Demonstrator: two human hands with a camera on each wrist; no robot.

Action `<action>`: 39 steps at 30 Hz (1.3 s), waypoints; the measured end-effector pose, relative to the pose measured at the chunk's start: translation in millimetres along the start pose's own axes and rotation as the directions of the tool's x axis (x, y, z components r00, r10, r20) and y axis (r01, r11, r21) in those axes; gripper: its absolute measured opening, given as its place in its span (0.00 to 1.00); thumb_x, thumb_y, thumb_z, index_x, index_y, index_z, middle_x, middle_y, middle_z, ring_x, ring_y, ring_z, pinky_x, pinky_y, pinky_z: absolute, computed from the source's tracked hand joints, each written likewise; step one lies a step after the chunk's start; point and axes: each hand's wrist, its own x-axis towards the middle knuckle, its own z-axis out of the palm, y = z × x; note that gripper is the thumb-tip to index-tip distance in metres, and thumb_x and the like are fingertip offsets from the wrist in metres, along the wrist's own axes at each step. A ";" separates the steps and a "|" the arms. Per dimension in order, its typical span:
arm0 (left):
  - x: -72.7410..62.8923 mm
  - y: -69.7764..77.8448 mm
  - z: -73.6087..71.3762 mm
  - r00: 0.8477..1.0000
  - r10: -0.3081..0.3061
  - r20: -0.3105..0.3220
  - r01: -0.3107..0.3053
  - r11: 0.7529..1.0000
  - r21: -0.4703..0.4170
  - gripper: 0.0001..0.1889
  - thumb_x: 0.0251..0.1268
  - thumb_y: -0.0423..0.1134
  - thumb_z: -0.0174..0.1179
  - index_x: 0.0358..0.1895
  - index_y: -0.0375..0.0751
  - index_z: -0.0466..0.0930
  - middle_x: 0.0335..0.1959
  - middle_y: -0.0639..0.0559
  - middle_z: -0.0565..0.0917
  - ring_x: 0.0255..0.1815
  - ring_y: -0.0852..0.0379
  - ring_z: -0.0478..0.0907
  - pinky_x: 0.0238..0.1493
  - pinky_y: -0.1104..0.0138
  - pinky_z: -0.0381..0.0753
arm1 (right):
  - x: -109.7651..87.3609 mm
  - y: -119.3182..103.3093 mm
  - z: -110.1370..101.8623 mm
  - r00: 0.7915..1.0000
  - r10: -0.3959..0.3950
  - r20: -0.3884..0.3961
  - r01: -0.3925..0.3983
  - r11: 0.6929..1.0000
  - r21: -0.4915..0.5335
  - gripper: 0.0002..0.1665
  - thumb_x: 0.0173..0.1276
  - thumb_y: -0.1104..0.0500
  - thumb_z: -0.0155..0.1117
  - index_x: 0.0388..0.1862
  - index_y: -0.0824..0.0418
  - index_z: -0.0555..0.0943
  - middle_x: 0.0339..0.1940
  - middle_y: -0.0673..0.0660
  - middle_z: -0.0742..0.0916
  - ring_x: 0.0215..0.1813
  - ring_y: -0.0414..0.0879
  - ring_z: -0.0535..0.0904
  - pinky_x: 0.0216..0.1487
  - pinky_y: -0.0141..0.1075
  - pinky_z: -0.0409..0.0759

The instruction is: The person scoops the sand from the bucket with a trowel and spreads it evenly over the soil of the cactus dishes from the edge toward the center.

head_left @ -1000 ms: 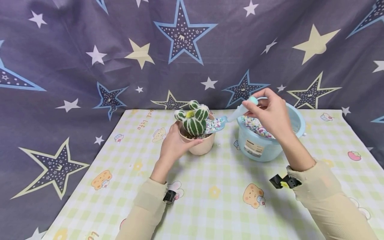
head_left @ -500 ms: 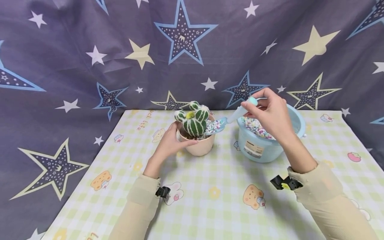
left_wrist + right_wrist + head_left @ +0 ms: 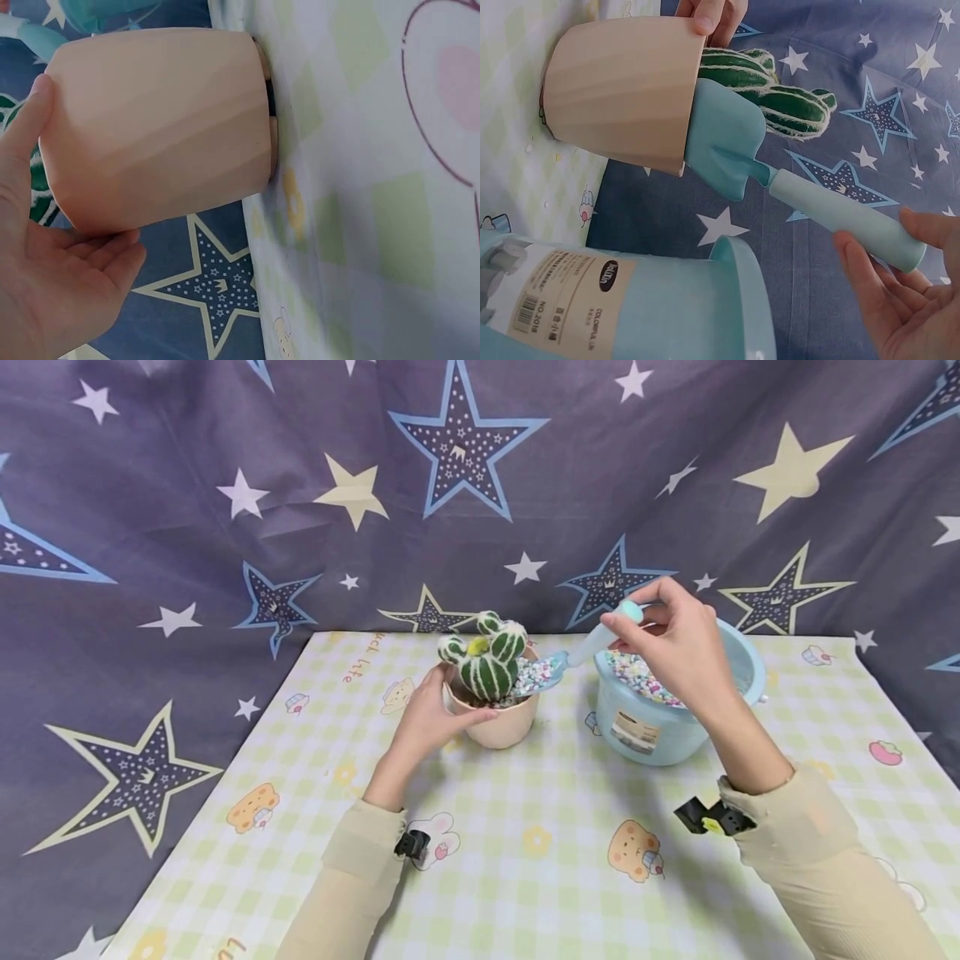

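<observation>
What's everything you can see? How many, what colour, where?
Star-print cloth: one, purple, behind
Checked tablecloth: one, green-white, underneath
Bucket: one, light blue, right side
Label: one, mostly beige, on bucket
Plant pot: one, peach, left of bucket
Cactus: one, green-and-white, inside plant pot
Trowel: one, light blue, at plant pot rim
Pebbles: too many to count, multicoloured, in trowel and bucket
Wrist devices: two, black, at wrists
Sleeves: two, beige, both arms
Left hand: one, bare, gripping plant pot
Right hand: one, bare, pinching trowel handle
</observation>
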 end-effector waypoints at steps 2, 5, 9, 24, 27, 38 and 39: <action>-1.0 0.7 1.0 1.000 -0.010 -0.005 0.011 1.000 0.012 0.60 0.45 0.65 0.74 0.77 0.38 0.55 0.75 0.38 0.65 0.75 0.39 0.64 0.77 0.47 0.63 | -0.2 -0.2 0.3 1.000 -0.006 -0.004 0.006 1.000 -0.001 0.18 0.69 0.50 0.68 0.48 0.60 0.77 0.35 0.59 0.92 0.25 0.27 0.85 0.32 0.23 0.83; -2.9 2.5 2.1 1.000 -0.029 -0.010 0.029 0.999 0.030 0.59 0.46 0.66 0.73 0.77 0.38 0.55 0.74 0.38 0.67 0.74 0.39 0.65 0.76 0.47 0.65 | -0.5 -0.5 0.9 1.000 -0.015 -0.005 0.015 1.000 -0.002 0.17 0.69 0.51 0.68 0.48 0.60 0.77 0.35 0.59 0.92 0.25 0.27 0.84 0.31 0.23 0.83; -6.0 5.7 2.5 0.999 -0.050 -0.022 0.050 0.998 0.043 0.58 0.46 0.67 0.73 0.76 0.39 0.57 0.72 0.39 0.69 0.73 0.40 0.67 0.74 0.47 0.67 | -1.1 -1.5 2.0 0.999 -0.032 -0.004 0.032 0.999 -0.022 0.17 0.68 0.51 0.69 0.47 0.60 0.77 0.35 0.60 0.92 0.25 0.25 0.84 0.30 0.22 0.81; -10.7 12.2 8.1 0.995 -0.055 -0.083 0.062 0.994 0.092 0.58 0.45 0.68 0.72 0.74 0.35 0.58 0.70 0.38 0.70 0.70 0.40 0.70 0.71 0.49 0.72 | -0.8 -2.0 4.9 0.995 -0.103 -0.014 0.102 0.994 -0.046 0.16 0.68 0.53 0.69 0.46 0.60 0.77 0.34 0.59 0.92 0.28 0.36 0.88 0.29 0.21 0.80; -11.2 12.6 8.3 0.995 -0.055 -0.088 0.064 0.992 0.105 0.58 0.45 0.68 0.72 0.74 0.34 0.59 0.69 0.38 0.71 0.69 0.39 0.71 0.70 0.49 0.73 | -0.6 -1.9 5.5 0.994 -0.107 -0.016 0.107 0.993 -0.042 0.16 0.68 0.53 0.69 0.46 0.60 0.78 0.34 0.59 0.92 0.28 0.37 0.88 0.30 0.21 0.80; -10.6 12.3 8.6 0.994 -0.067 -0.082 0.077 0.988 0.131 0.60 0.45 0.70 0.71 0.74 0.32 0.58 0.70 0.37 0.70 0.69 0.38 0.71 0.69 0.49 0.74 | -2.3 -1.1 3.5 0.994 -0.106 -0.037 0.106 0.994 0.005 0.16 0.67 0.55 0.70 0.46 0.62 0.78 0.36 0.62 0.92 0.27 0.30 0.86 0.31 0.21 0.82; -10.6 12.4 8.4 0.994 -0.066 -0.082 0.077 0.988 0.131 0.60 0.45 0.70 0.71 0.74 0.32 0.58 0.70 0.37 0.70 0.69 0.38 0.71 0.69 0.49 0.74 | -2.3 -1.1 3.4 0.994 -0.107 -0.038 0.107 0.994 0.003 0.16 0.67 0.55 0.70 0.46 0.63 0.78 0.36 0.62 0.92 0.26 0.28 0.85 0.31 0.20 0.82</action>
